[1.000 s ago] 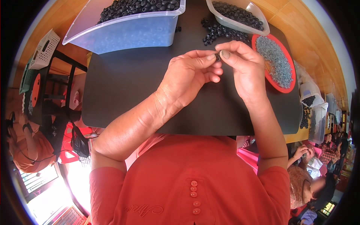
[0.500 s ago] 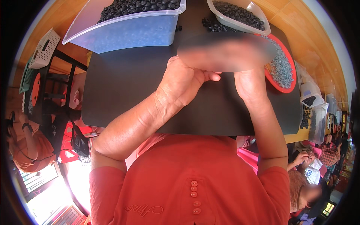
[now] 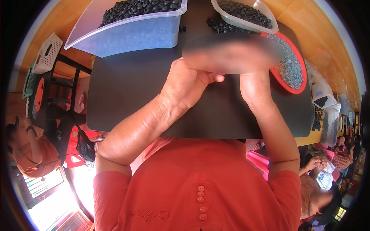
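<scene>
Both hands are hovering over the black worktop [image 3: 127, 92]; the left hand [image 3: 189, 82] is curling shut beside the right hand [image 3: 252, 86], whose blurred fingers I cannot tell about; the red bowl [image 3: 295, 90] of grey bits is sitting just right of them.

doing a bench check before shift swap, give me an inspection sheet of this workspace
surface: black mat on a wooden table, mostly bare in the middle
job's things: clear bin of black rings at top left; small tub of black rings at top right; red dish of grey bits at right
clutter: loose black rings on the mat by the tub; bags at the right edge
grippers: left hand and right hand raised together over the mat; fingertips blurred, hold cannot be told
cables: nothing seen
surroundings: white basket at left, other people seated at left and lower right
</scene>
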Action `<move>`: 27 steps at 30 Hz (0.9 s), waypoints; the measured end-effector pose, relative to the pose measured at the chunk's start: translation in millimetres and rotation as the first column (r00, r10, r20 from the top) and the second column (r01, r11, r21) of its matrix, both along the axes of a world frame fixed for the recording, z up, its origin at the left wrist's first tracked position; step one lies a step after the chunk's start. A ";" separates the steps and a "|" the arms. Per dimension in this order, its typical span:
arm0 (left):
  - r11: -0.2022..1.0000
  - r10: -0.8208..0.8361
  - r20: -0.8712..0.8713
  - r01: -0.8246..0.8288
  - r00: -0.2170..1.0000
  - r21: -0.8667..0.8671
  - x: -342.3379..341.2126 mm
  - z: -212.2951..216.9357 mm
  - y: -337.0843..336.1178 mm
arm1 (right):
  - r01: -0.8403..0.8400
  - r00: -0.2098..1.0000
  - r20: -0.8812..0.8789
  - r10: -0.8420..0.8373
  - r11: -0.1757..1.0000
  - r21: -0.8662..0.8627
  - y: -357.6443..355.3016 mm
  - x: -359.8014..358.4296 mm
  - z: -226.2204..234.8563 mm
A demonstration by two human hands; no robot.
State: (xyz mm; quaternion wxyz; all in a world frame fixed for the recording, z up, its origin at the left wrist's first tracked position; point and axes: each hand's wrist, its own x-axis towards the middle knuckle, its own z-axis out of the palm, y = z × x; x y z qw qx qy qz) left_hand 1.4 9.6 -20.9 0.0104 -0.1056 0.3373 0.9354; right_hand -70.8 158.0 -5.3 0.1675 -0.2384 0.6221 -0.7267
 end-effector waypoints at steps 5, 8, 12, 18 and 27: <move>1.000 0.009 -0.043 -0.009 0.999 0.020 -1.4 -1.4 -2.6 | 0.029 0.996 -0.087 -0.024 0.998 0.056 -2.2 7.8 3.1; 0.999 0.029 -0.040 -0.028 0.999 0.028 -2.3 -1.7 -2.3 | 0.049 0.975 -0.219 -0.037 0.998 0.045 -6.6 7.2 -6.4; 0.999 0.006 -0.048 -0.004 0.999 0.045 -2.1 -6.2 -2.1 | 0.238 0.733 -0.670 -0.116 0.967 0.093 -11.6 5.7 -13.9; 0.999 0.023 -0.011 -0.023 1.000 0.047 -1.9 -5.2 0.0 | 0.414 0.534 -0.834 -0.142 0.904 0.110 -12.2 8.6 -15.9; 0.998 -0.014 -0.039 0.016 0.999 0.068 -1.2 -4.0 1.4 | 0.480 0.303 -0.942 -0.142 0.877 0.022 -12.6 0.1 -18.1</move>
